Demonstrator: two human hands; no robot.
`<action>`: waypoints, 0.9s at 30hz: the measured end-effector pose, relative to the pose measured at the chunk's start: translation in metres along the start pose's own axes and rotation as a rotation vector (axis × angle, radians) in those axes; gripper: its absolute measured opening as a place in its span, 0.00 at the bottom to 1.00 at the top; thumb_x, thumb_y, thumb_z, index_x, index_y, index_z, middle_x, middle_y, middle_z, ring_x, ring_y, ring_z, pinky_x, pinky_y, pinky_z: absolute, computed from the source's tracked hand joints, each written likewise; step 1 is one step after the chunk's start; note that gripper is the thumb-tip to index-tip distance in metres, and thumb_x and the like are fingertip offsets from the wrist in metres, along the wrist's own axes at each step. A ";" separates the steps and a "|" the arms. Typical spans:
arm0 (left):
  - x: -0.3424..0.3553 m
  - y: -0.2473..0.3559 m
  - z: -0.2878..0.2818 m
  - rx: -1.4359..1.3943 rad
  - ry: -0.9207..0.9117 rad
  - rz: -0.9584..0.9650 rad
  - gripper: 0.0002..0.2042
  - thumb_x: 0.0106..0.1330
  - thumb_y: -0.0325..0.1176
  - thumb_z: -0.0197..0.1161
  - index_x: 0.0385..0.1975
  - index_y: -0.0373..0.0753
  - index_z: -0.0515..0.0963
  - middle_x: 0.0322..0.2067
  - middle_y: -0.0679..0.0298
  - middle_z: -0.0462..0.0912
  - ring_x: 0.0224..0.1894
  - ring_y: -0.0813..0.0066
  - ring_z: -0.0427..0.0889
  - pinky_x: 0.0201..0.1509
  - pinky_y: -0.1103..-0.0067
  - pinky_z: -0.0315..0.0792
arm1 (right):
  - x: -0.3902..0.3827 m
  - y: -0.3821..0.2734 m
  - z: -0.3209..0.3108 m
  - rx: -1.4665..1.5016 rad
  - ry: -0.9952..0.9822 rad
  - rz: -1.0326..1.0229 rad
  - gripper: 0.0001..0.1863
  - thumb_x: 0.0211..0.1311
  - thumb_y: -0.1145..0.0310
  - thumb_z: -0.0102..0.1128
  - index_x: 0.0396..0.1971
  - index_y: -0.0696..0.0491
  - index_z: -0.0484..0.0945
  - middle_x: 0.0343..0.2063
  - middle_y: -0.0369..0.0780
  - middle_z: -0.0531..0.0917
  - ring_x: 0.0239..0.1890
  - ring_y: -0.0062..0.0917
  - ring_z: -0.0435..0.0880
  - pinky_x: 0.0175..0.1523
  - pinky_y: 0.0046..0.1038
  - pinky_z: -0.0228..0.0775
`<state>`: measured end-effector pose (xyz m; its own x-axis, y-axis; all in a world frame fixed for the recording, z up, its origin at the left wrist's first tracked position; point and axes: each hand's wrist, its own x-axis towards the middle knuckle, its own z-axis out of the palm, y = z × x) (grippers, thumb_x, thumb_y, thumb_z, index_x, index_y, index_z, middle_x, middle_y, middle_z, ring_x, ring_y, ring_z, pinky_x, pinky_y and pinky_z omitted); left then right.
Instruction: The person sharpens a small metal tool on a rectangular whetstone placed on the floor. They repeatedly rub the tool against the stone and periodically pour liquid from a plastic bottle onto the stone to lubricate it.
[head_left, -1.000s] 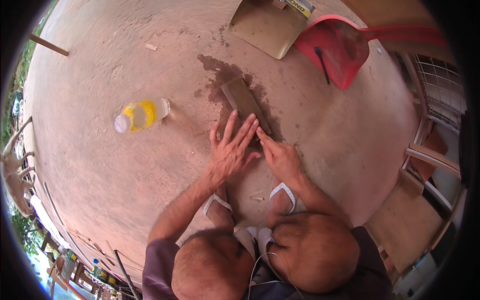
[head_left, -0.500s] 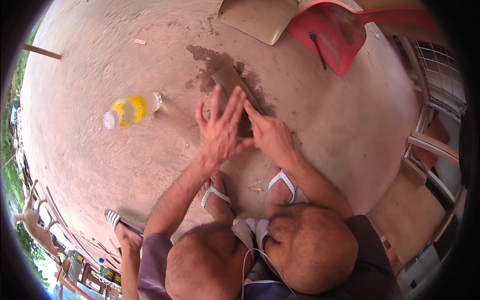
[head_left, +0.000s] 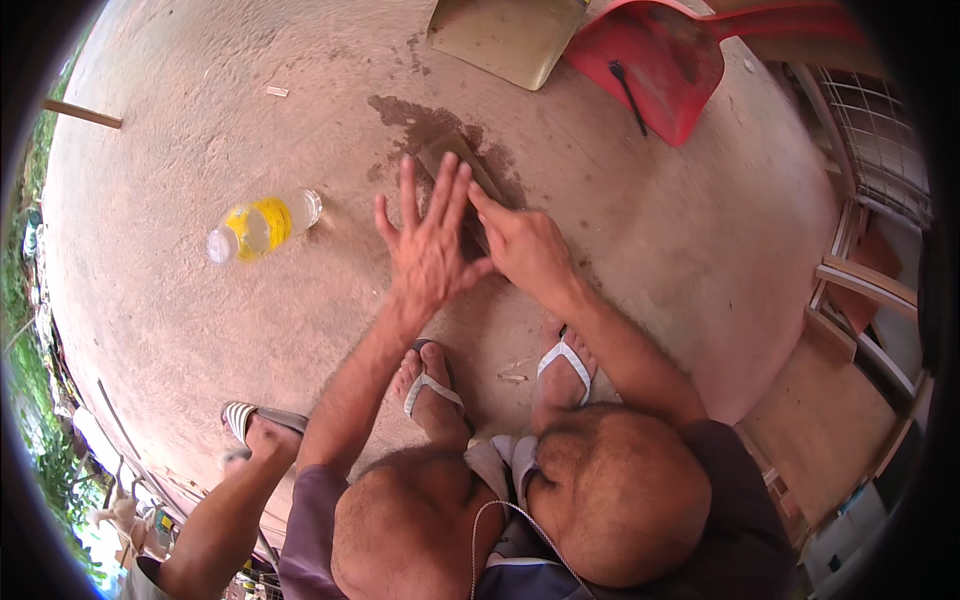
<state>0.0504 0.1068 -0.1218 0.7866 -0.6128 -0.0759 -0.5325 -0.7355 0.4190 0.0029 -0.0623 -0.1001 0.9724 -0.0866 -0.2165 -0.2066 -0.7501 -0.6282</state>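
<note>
On the floor lies a flat grey-brown rectangular block (head_left: 432,154), like a sharpening stone, its near part covered by my hands. My left hand (head_left: 430,255) is open above it, fingers spread and the longer ones over its far part. Right beside it my right hand (head_left: 530,248) has its index finger stretched toward the left fingertips and its other fingers curled under. What those curled fingers hold, if anything, is hidden. A dark wet patch (head_left: 400,112) spreads around the block.
A clear bottle with a yellow label (head_left: 262,226) lies to the left. A tan dustpan (head_left: 495,45) and a red dustpan (head_left: 680,65) with a dark thin stick (head_left: 628,98) lie at the far side. Wooden furniture (head_left: 815,425) stands right. Another person's leg (head_left: 225,500) is at lower left.
Both hands have shifted slightly left and away from me over the block. The other person's leg has come further into view at lower left, and the animal there has moved lower.
</note>
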 end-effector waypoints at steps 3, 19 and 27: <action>0.016 -0.017 -0.005 0.031 0.056 -0.036 0.67 0.48 0.86 0.64 0.85 0.47 0.59 0.88 0.65 0.51 0.89 0.45 0.38 0.82 0.38 0.26 | 0.024 -0.012 -0.006 0.008 0.027 0.004 0.22 0.78 0.67 0.61 0.68 0.49 0.82 0.28 0.57 0.86 0.31 0.55 0.89 0.35 0.50 0.80; 0.012 -0.020 -0.011 -0.013 0.018 0.020 0.69 0.37 0.92 0.63 0.84 0.61 0.64 0.88 0.61 0.46 0.89 0.41 0.35 0.80 0.32 0.29 | 0.013 -0.006 -0.004 -0.102 0.030 0.005 0.23 0.76 0.64 0.62 0.68 0.48 0.83 0.24 0.50 0.88 0.25 0.47 0.90 0.33 0.48 0.82; -0.038 0.012 0.017 -0.054 -0.065 0.038 0.69 0.40 0.94 0.58 0.85 0.61 0.61 0.88 0.63 0.48 0.88 0.40 0.37 0.81 0.33 0.26 | -0.066 0.017 -0.001 -0.090 -0.016 -0.020 0.29 0.73 0.64 0.64 0.72 0.49 0.78 0.24 0.48 0.89 0.25 0.46 0.91 0.30 0.48 0.84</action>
<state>0.0086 0.1161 -0.1291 0.7431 -0.6589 -0.1169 -0.5430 -0.6957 0.4704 -0.0651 -0.0695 -0.0955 0.9742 -0.0609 -0.2171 -0.1759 -0.8076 -0.5629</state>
